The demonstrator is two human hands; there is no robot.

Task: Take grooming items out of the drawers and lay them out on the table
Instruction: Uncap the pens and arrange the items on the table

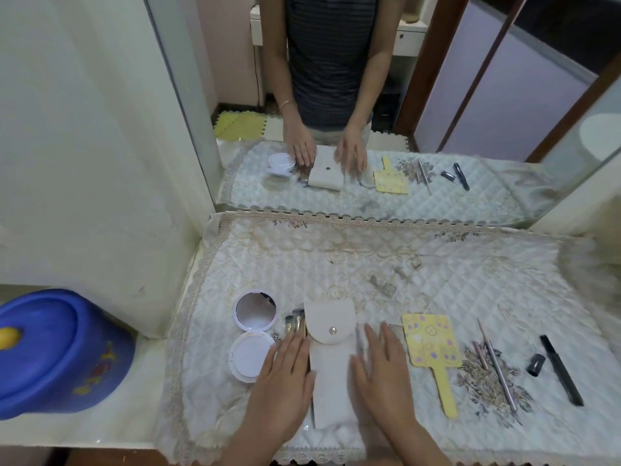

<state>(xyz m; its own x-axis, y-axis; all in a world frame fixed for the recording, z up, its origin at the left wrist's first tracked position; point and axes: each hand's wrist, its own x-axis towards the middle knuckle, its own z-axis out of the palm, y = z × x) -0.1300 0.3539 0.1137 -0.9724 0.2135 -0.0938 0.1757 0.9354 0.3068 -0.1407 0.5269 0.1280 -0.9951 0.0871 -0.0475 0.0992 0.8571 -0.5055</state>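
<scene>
A white snap-flap pouch (331,351) lies lengthwise on the quilted table cover (437,284). My left hand (285,375) rests flat beside its left edge, fingers over several makeup brushes (295,322). My right hand (383,371) lies flat along the pouch's right edge, fingers spread, partly over a comb (396,329). An open white compact (252,334) with a round mirror sits to the left. To the right lie a yellow hand mirror (431,348), thin pink and silver pencils (497,364), a small black cap (536,364) and a black mascara-like stick (561,369).
A wall mirror (336,112) stands at the back of the table and reflects a person, the hands and the items. A blue plastic tub (57,351) sits on the ledge at the left. A white wall panel rises at the left.
</scene>
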